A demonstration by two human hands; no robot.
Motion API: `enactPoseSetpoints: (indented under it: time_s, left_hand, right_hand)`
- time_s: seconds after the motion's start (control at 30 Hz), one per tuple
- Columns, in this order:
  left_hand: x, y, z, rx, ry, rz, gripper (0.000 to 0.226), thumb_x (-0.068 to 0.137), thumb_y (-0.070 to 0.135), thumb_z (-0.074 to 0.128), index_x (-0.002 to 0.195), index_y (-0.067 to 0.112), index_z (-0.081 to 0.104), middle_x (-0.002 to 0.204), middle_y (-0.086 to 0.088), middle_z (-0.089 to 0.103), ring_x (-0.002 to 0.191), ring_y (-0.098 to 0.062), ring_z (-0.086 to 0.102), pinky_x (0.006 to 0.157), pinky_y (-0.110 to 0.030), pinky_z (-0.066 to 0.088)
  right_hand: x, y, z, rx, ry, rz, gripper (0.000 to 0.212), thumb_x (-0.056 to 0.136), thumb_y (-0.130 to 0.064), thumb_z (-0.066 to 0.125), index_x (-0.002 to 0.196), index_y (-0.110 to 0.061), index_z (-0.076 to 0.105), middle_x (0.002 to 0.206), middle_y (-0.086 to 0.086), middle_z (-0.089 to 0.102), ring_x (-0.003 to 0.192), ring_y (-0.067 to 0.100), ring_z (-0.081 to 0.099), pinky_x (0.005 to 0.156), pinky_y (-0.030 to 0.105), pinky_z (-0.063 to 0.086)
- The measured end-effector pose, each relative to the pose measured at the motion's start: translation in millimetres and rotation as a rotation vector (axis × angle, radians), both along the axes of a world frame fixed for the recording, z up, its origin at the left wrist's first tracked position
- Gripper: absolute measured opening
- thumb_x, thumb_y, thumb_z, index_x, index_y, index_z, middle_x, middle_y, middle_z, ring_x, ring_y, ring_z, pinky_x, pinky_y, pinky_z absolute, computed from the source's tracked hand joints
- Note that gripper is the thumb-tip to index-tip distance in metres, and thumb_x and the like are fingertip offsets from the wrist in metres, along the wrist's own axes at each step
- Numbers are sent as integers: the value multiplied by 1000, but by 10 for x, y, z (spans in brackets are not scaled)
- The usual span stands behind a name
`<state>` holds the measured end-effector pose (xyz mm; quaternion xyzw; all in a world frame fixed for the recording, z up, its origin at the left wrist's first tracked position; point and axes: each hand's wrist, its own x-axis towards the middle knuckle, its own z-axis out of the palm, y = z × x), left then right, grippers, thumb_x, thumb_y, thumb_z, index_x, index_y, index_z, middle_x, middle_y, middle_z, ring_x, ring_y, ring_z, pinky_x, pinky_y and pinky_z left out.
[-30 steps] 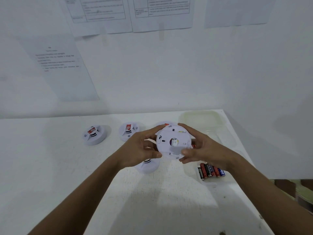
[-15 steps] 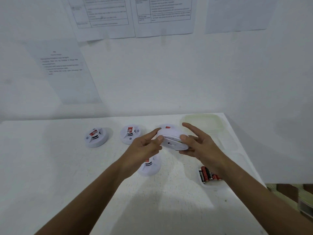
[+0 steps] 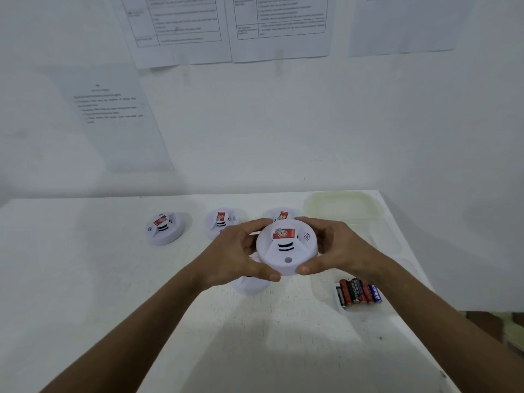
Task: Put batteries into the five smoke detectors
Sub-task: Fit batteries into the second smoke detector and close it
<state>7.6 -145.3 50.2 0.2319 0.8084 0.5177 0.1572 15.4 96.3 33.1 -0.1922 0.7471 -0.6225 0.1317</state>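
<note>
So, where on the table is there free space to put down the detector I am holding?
The wide bare patch of table left of your left hand, in front of the far-left detector, is free. So is the near strip below the held detector. It is crowded behind your hands and by the batteries.

White table, surface scuffed. Resting on it: three smoke detectors in a rear row, a fourth nearer (mostly hidden), batteries at right, translucent tray in far corner.
</note>
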Motion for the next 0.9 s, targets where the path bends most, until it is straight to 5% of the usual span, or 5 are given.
enactPoseSetpoints:
  time_s: [0.17,0.37,0.63,0.9]
  left_hand:
    - [7,-50,-52,-91,146,61,83,60,23,92,127,40,47,116,28,61,108,9,56,75,-4,45]
    - [41,-78,-206,-117,233,163,76,57,31,93,116,44,47,113,28,57,103,1,56,74,-7,49]
    - [87,-67,-239,-123,240,104,67,66,38,86,119,42,45,114,45,48,109,12,51,80,-1,42]
    - [96,-18,-305,-67,151,143,72,67,50,77,130,44,41,119,35,54,108,13,55,81,-7,49]
  right_hand:
    - [-8,-21,-88,139,80,-22,85,64,-6,92,138,-24,54,127,-6,67,118,16,63,98,39,55]
    - [-20,-61,-207,160,91,-24,94,64,-8,92,144,-28,46,129,-10,65,116,18,62,90,49,57]
    - [-77,-96,-305,177,98,-28,95,62,-11,94,143,-26,47,130,-11,64,117,12,61,91,30,57]
    - [-93,-119,-365,127,139,-86,95,54,-13,98,136,-28,54,132,-14,55,114,7,58,77,25,58]
